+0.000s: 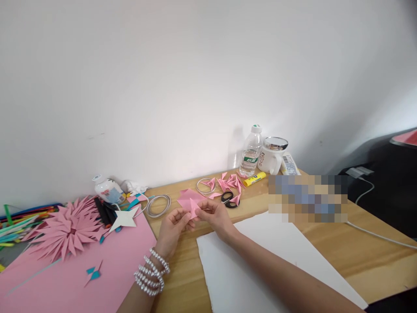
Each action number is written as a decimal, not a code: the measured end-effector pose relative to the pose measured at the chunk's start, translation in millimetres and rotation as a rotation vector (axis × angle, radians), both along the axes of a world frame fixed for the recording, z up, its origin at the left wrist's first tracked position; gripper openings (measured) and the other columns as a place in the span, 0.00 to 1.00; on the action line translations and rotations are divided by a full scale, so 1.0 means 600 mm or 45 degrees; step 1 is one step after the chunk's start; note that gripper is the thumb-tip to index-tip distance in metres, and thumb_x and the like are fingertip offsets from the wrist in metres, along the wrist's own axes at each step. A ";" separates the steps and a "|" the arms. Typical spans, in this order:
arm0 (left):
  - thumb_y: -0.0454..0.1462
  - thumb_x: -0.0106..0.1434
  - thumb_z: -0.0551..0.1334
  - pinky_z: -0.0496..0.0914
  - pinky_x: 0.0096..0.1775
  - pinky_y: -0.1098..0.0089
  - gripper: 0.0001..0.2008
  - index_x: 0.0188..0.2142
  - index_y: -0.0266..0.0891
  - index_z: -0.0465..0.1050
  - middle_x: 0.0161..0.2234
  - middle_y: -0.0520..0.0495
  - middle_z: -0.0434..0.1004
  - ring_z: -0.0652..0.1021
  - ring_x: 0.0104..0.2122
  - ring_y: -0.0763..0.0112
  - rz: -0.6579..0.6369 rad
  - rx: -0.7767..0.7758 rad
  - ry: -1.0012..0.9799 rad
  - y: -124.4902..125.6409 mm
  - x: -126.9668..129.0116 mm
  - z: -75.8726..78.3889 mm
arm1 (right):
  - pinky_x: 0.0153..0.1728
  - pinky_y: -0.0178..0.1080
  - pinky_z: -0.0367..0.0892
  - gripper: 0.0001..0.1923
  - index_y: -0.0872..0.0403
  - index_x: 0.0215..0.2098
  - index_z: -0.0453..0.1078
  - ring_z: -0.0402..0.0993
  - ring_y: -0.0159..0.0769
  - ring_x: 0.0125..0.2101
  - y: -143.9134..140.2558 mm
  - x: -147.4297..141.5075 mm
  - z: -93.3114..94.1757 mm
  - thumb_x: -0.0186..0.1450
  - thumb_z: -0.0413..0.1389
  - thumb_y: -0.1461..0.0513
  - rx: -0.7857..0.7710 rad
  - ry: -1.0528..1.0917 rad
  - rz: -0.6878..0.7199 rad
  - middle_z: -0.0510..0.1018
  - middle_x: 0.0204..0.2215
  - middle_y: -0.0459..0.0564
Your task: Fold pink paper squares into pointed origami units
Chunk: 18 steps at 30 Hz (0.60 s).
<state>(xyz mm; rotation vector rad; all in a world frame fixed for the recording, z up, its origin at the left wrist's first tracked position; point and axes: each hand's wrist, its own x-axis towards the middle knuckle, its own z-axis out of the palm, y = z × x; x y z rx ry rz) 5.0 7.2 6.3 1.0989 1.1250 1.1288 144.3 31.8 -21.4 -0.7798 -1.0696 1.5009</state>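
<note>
My left hand (pixel 171 229) and my right hand (pixel 215 216) meet over the wooden table (pixel 254 204), both pinching one small folded pink paper piece (pixel 193 208). A flat pink paper square (pixel 185 197) lies just behind it. My left wrist wears several pearl bracelets (pixel 151 274). Behind my right hand lie black-handled scissors (pixel 228 198) and several folded pink paper points (pixel 230 181).
A large white sheet (pixel 260 261) lies under my right forearm. At left are a pink sheet (pixel 65 282), a pink paper flower (pixel 67 228), a white paper star (pixel 125 218) and coloured strips (pixel 19 219). A water bottle (pixel 250 152), mug (pixel 272 156), yellow glue stick (pixel 254 178) and cables (pixel 158 204) stand behind.
</note>
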 end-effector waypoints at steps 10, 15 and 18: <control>0.38 0.50 0.63 0.70 0.28 0.71 0.09 0.28 0.34 0.70 0.20 0.51 0.74 0.74 0.21 0.73 0.124 0.102 0.242 0.001 0.000 0.002 | 0.24 0.34 0.66 0.07 0.57 0.25 0.68 0.67 0.30 0.21 0.002 -0.004 -0.008 0.50 0.59 0.61 0.114 -0.274 -0.094 0.72 0.21 0.46; 0.38 0.51 0.62 0.70 0.27 0.72 0.08 0.29 0.34 0.70 0.20 0.52 0.73 0.74 0.21 0.74 0.118 0.130 0.269 0.001 0.000 0.003 | 0.25 0.34 0.65 0.05 0.57 0.23 0.67 0.68 0.31 0.21 0.000 -0.003 -0.006 0.52 0.56 0.62 0.151 -0.341 -0.039 0.72 0.20 0.46; 0.38 0.51 0.63 0.70 0.28 0.72 0.08 0.30 0.35 0.69 0.21 0.52 0.74 0.74 0.21 0.74 0.104 0.132 0.263 0.001 0.000 0.003 | 0.24 0.34 0.63 0.05 0.56 0.20 0.67 0.67 0.31 0.21 0.001 -0.001 -0.004 0.51 0.56 0.62 0.153 -0.397 -0.074 0.71 0.19 0.45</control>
